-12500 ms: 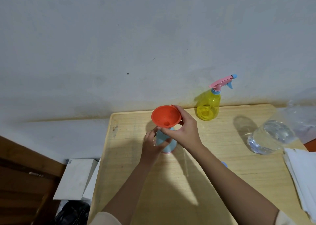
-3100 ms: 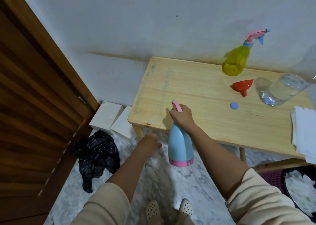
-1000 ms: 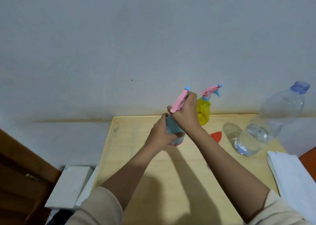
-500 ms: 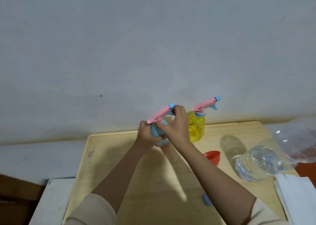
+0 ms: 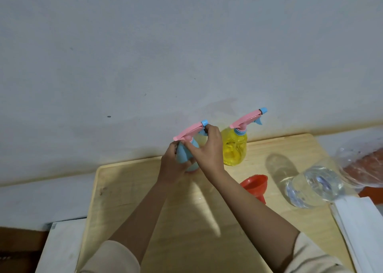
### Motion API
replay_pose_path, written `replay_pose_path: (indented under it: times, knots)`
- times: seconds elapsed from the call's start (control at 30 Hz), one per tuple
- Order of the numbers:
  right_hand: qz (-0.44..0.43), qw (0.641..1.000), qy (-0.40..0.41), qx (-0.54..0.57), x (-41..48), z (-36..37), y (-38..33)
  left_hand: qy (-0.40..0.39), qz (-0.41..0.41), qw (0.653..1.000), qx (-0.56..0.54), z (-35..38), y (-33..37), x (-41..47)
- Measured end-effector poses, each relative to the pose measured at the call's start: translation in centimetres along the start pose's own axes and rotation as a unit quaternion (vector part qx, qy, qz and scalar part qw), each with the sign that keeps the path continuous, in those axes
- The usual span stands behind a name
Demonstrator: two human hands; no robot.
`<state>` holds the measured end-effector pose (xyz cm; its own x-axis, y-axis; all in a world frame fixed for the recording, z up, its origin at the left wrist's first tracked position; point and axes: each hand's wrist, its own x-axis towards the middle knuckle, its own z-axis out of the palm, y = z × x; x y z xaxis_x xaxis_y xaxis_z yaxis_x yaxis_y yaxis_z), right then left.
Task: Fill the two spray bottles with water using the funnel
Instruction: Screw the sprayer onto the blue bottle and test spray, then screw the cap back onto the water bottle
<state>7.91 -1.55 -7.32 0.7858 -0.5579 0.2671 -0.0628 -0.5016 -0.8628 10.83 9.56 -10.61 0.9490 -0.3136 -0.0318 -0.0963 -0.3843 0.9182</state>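
Observation:
The blue spray bottle with a pink trigger head stands at the back of the wooden table. My left hand wraps its body from the left. My right hand grips its neck, fingers up at the trigger. The yellow spray bottle, also with a pink head, stands just to the right against the wall. The red funnel lies on its side on the table, right of my right forearm. A clear water bottle with water in it stands further right.
A stack of white paper lies at the table's right edge. A white box sits on the floor left of the table. The grey wall runs directly behind the table.
Both hands have kept hold of the blue spray bottle at the back of the table. The view has shifted slightly; the bottle sits a little lower and nearer the yellow one.

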Motion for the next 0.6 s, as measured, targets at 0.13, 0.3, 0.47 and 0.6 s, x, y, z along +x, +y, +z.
replay_pose_path:
  times: [0.13, 0.3, 0.47, 0.6]
  knots:
    - [-0.002, 1.0, -0.008, -0.002, -0.1, -0.6, -0.3, 0.044, 0.034, 0.997, 0.057, 0.6, -0.3, 0.0]
    - [-0.01, 1.0, 0.014, -0.009, -1.1, -2.6, -1.1, 0.114, 0.053, 0.992, -0.024, 1.3, -1.0, -0.8]
    - [0.023, 0.996, 0.082, -0.005, -5.2, -7.1, -0.9, 0.183, 0.068, 0.966, -0.17, 1.6, 1.1, -4.2]
    - [0.091, 0.984, 0.148, -0.046, -10.3, -11.5, 2.1, 0.051, 0.124, 0.968, -0.213, 3.8, 5.9, -5.6]
